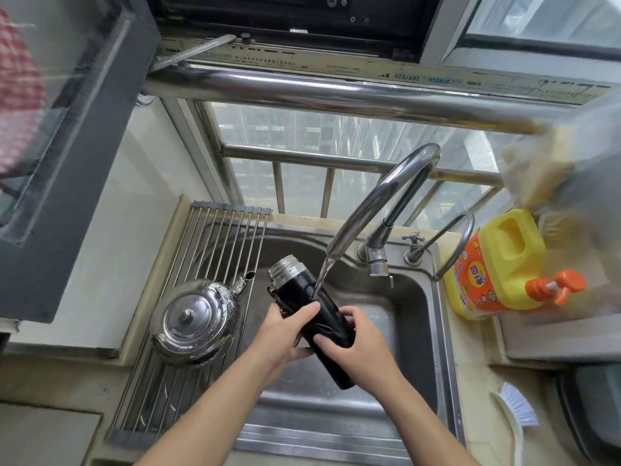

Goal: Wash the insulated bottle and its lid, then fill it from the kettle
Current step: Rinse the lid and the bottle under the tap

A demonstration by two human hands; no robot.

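A black insulated bottle [302,290] with a bare steel threaded mouth and no lid lies tilted over the steel sink [416,314], mouth pointing up and left. Water runs from the curved tap [379,193] onto the bottle's black side. My left hand [285,331] grips the bottle's middle from the left. My right hand [356,344] wraps its lower part from the right. A shiny steel kettle [198,321] stands on the roll-up rack [215,237] left of the sink. I see no lid.
A yellow detergent jug with an orange pump [500,264] stands at the sink's right edge. A small second tap [415,247] is beside it. A white brush [517,412] lies on the right counter. Window bars run behind the sink; a grey cabinet hangs on the left.
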